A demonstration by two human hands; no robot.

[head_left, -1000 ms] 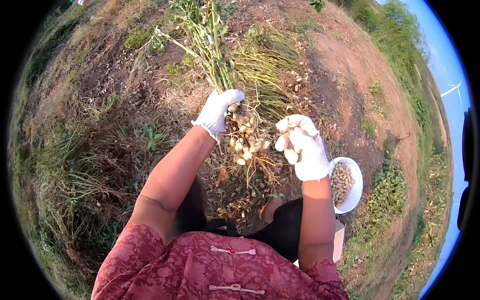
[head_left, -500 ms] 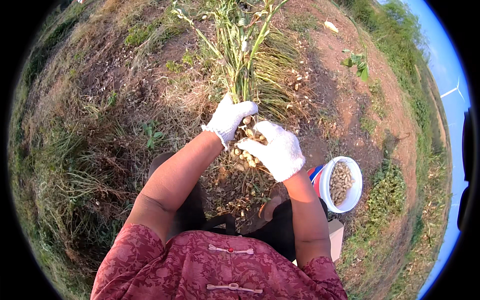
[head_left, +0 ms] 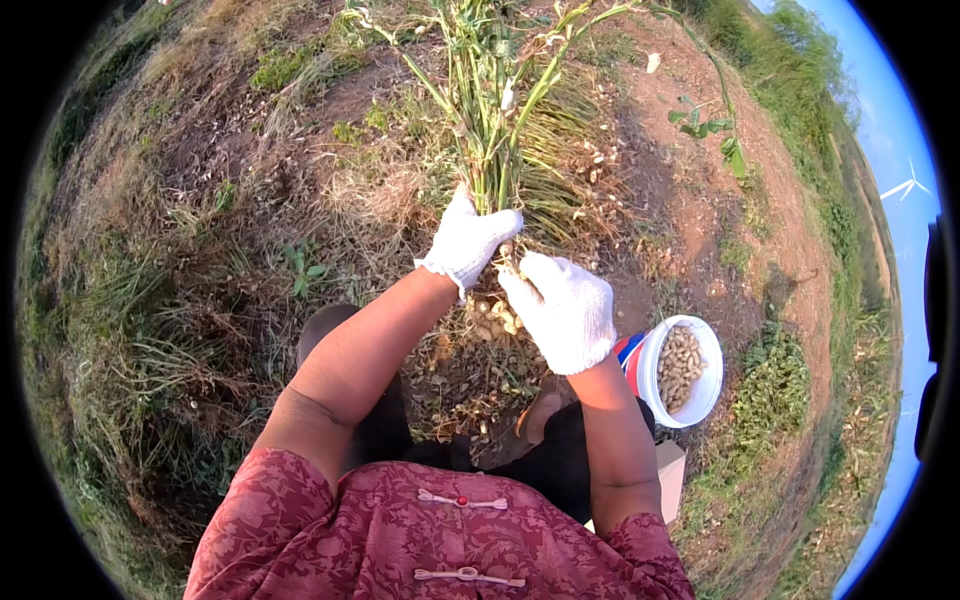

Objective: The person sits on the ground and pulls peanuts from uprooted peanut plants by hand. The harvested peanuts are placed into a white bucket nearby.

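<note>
My left hand point(head_left: 470, 242), in a white knit glove, is wrapped round the base of a bundle of peanut plants point(head_left: 490, 140). The green stems stand up and away from me above the fist. Just to the right and slightly nearer, my right hand point(head_left: 565, 312), gloved the same way, has thumb and fingers closed at the root end, on peanuts there; its fingertips partly hide them. A cluster of pale peanut pods point(head_left: 492, 318) hangs below the left hand, partly covered by the right glove.
A white bucket point(head_left: 712, 392) with a red and blue side stands to my right, partly filled with peanuts point(head_left: 680, 368). Beyond my hands lies a heap of pulled plants point(head_left: 555, 125). A pale box point(head_left: 670, 480) is by my right thigh. Dry grass point(head_left: 150, 370) covers the ground at left.
The plant bundle has shifted a little to the right, with its stems spread wider. My right hand has moved slightly right and down, its fingers now nearer the left fist.
</note>
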